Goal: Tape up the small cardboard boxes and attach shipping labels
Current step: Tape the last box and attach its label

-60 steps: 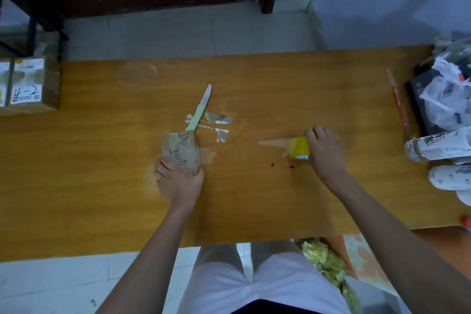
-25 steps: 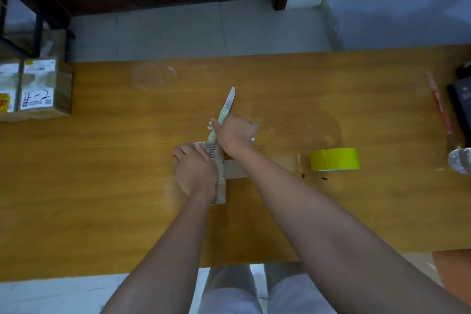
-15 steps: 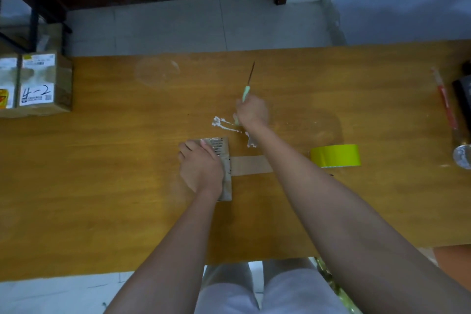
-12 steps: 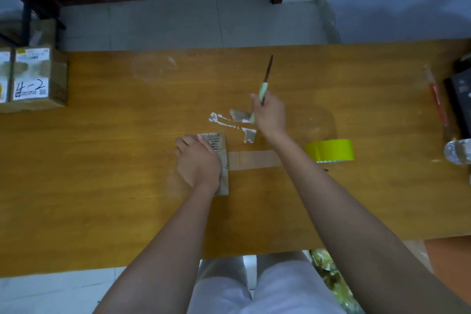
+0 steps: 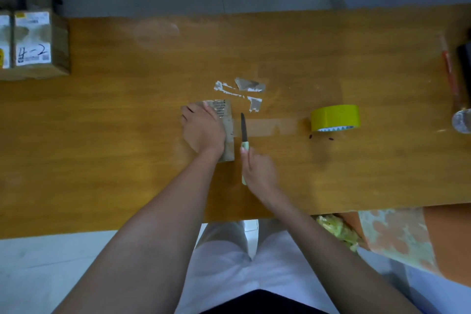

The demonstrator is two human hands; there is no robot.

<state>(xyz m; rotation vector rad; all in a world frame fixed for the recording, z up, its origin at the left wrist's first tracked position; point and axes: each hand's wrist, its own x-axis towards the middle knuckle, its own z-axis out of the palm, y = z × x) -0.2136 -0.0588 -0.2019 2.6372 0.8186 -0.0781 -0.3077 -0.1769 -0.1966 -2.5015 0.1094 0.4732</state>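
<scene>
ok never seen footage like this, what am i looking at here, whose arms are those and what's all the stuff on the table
There is no machine here. The picture comes from a camera worn on a person's head, looking down, so the two arms are that person's own. They sit at a wooden table. The left hand presses flat on a small cardboard box. The right hand grips a knife with a pale green handle, its blade lying across a strip of clear tape that runs from the box to a yellow tape roll. Torn paper scraps lie just beyond the box. At the far left edge stand boxes that already carry labels.
</scene>
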